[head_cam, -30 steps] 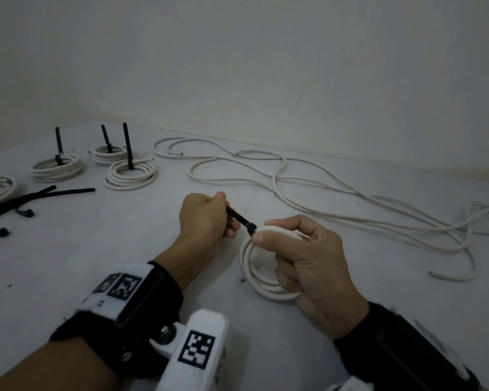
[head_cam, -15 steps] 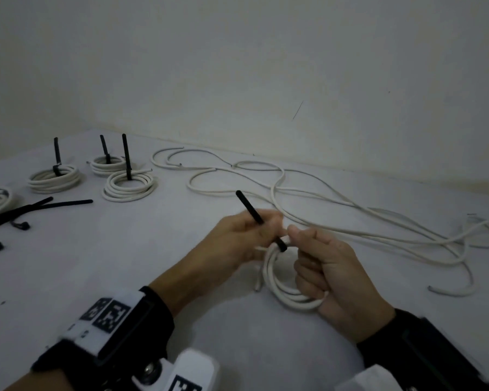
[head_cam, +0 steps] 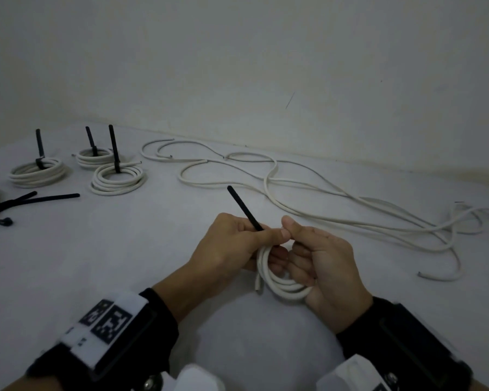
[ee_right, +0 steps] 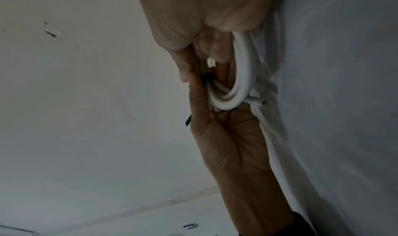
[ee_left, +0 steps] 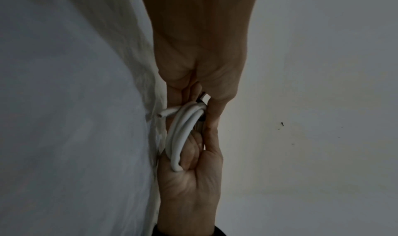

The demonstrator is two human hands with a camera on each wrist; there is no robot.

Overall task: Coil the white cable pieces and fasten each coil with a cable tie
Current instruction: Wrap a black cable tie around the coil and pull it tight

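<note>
A small coil of white cable [head_cam: 280,283] hangs between my two hands above the table. My right hand [head_cam: 294,238] holds it, fingers curled through the loop and thumb on top. A black cable tie [head_cam: 243,207] wraps the top of the coil, its tail slanting up and to the left. My left hand [head_cam: 266,235] pinches the tie right beside the coil. The left wrist view has the coil [ee_left: 183,134] edge-on between the left hand [ee_left: 204,103] and the right hand [ee_left: 193,154]. The right wrist view has the coil [ee_right: 243,79] with the tie [ee_right: 187,120] poking out behind the left thumb.
Three tied coils [head_cam: 116,179] [head_cam: 37,173] [head_cam: 93,158] lie at the back left, their ties standing upright. Loose black ties [head_cam: 26,201] lie at the left edge. Long loose white cables [head_cam: 322,198] sprawl across the back and right of the white table [head_cam: 124,263], near a wall.
My left hand has slid along the tie from its far end up to the coil, so the tail now sticks out free above the fingers. Both hands have drawn together.
</note>
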